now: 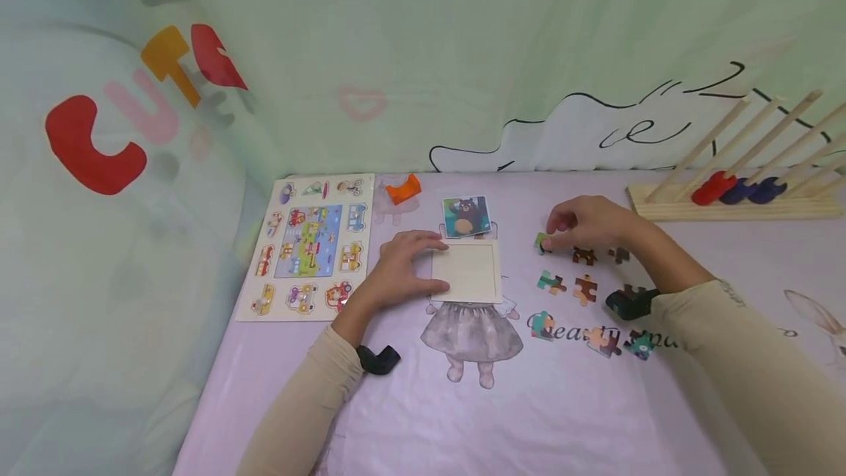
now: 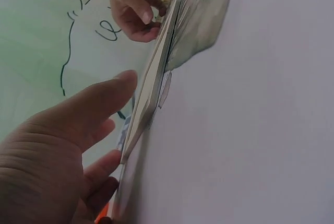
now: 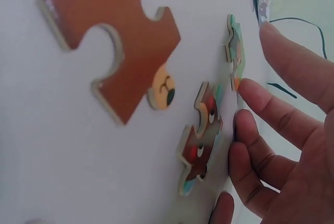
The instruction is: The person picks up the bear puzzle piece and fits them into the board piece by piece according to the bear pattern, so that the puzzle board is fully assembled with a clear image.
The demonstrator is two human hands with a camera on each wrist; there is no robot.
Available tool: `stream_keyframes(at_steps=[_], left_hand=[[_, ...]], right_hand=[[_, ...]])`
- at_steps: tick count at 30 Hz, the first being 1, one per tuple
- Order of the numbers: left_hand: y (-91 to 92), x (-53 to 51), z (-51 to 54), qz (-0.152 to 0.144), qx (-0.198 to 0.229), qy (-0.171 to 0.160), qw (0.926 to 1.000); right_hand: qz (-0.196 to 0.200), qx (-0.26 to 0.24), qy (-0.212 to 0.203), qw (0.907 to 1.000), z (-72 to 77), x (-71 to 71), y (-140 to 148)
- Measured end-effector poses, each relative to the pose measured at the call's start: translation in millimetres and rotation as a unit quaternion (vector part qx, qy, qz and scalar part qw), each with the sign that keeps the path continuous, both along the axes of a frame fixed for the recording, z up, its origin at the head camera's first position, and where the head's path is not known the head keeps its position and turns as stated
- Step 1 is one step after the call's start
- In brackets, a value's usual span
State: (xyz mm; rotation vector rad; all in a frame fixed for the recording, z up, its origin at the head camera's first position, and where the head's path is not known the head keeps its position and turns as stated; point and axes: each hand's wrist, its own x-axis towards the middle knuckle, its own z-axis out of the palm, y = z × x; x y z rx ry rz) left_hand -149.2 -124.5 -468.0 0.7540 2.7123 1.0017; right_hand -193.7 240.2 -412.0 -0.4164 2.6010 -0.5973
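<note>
My left hand (image 1: 406,267) rests at the left side of a pale wooden puzzle tray (image 1: 465,272). Its thumb and fingers are spread apart, touching the tray near two corners. In the left wrist view, the thumb (image 2: 122,85) stands by the tray's face and fingertips meet its edge. My right hand (image 1: 595,222) reaches down to a green puzzle piece (image 1: 542,243), which a fingertip touches in the right wrist view. No firm pinch shows. Beside it lie a brown bear-face piece (image 3: 201,140) and a brown body piece (image 3: 125,36). Several other pieces are scattered below.
A bear picture card (image 1: 466,217) lies behind the tray. To the left is a vehicle puzzle board (image 1: 304,248), with an orange curved block (image 1: 403,189) near its corner. A wooden peg stand (image 1: 734,204) with red and blue pieces stands at the back right. Curtains hang behind the table.
</note>
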Motion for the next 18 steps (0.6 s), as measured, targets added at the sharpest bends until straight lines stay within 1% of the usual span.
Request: stream_keyframes(at_steps=[3, 5, 12, 15, 18], left_hand=[[-1.6, 0.2, 1.5, -0.015, -0.020, -0.007, 0.9997], [-2.0, 0.3, 2.3, -0.023, -0.024, -0.012, 0.9994], [-1.7, -0.2, 1.9, -0.027, -0.036, -0.016, 0.9989], [-3.5, -1.6, 0.5, -0.031, -0.034, -0.017, 0.9988], [-5.9, -3.1, -0.5, -0.036, -0.019, -0.022, 0.9989]], right_hand=[[-0.008, 0.002, -0.010, 0.9999, 0.3, -1.4, -1.7], [-0.010, 0.001, -0.013, 0.9999, 0.0, -1.9, -2.1], [-0.026, -0.001, -0.016, 0.9995, -2.9, -3.0, -4.1], [-0.030, 0.002, -0.017, 0.9994, -3.9, -3.3, -5.2], [-0.032, 0.004, -0.016, 0.9993, -3.7, -3.5, -6.1]])
